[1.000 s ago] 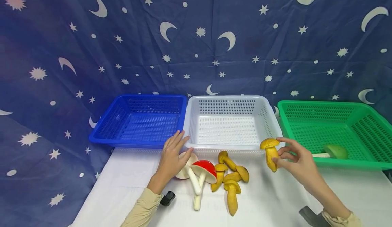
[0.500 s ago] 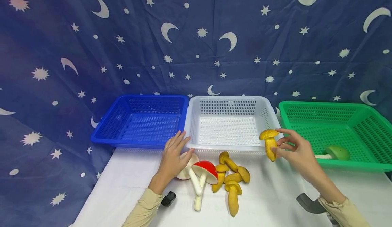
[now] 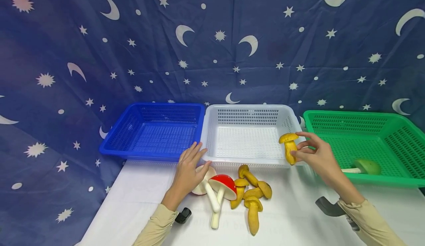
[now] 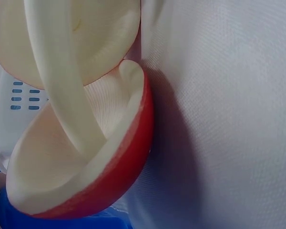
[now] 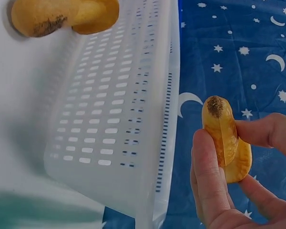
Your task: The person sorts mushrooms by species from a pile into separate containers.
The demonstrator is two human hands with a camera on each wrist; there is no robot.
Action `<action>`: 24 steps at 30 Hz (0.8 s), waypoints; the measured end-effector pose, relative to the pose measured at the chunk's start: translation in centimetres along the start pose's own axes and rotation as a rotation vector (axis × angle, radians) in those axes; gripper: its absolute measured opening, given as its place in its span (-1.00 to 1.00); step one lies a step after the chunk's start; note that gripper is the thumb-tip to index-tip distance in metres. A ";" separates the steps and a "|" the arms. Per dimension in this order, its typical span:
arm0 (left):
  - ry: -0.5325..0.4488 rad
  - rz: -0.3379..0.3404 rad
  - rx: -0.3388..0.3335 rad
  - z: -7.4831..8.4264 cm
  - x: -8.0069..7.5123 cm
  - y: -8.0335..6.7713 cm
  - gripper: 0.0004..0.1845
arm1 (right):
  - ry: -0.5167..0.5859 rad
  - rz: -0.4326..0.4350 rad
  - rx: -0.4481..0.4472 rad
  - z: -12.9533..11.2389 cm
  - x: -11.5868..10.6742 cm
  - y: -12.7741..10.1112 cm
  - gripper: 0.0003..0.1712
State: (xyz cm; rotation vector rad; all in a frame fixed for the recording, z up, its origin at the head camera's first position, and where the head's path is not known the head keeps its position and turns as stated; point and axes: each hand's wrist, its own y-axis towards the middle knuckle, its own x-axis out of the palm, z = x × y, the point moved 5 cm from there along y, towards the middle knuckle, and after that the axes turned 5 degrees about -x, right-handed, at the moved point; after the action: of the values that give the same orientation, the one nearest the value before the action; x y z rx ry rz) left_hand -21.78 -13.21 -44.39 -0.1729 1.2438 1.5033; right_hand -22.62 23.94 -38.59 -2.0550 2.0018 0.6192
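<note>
My right hand (image 3: 310, 151) pinches a yellow mushroom (image 3: 289, 146) by its stem, held upright over the front right corner of the white basket (image 3: 247, 161). The right wrist view shows that yellow mushroom (image 5: 224, 138) between thumb and fingers beside the white basket (image 5: 119, 109). My left hand (image 3: 190, 166) lies with straight fingers on a pale mushroom cap (image 3: 201, 184), fingertips at the white basket's front left corner. A red-capped mushroom (image 3: 223, 187) lies against it; the left wrist view shows this red cap (image 4: 109, 167) and the white stems (image 4: 62, 90) close up.
Several yellow mushrooms (image 3: 252, 194) lie in a heap on the white table (image 3: 292, 216). A blue basket (image 3: 151, 131) stands left of the white one. A green basket (image 3: 362, 142) at the right holds a green-capped mushroom (image 3: 363, 166). A starry blue cloth (image 3: 212, 39) hangs behind.
My right hand has carried the yellow mushroom up and leftward, from over the table to the white basket's front right corner. The left hand has stayed on the pale cap.
</note>
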 end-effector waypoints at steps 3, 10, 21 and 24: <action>0.001 0.006 0.004 0.0 0.0 0.0 -0.56 | -0.009 0.001 0.007 0.3 0.2 0.7 -0.23; -0.006 0.009 0.013 0.0 0.0 0.0 -0.56 | -0.013 -0.010 0.021 0.9 0.7 2.0 -0.26; 0.000 -0.008 -0.005 -0.2 0.0 -0.1 -0.55 | -0.099 -0.032 0.065 1.7 1.6 4.0 -0.25; 0.001 -0.010 -0.009 -0.2 0.1 -0.1 -0.55 | -0.124 -0.054 0.068 2.2 2.0 4.6 -0.25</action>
State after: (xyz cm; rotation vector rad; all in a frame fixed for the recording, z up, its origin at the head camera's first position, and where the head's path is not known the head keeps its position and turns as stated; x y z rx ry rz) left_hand -21.84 -13.32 -44.55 -0.1856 1.2355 1.5010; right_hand -27.55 22.82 -40.74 -1.9737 1.8671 0.6419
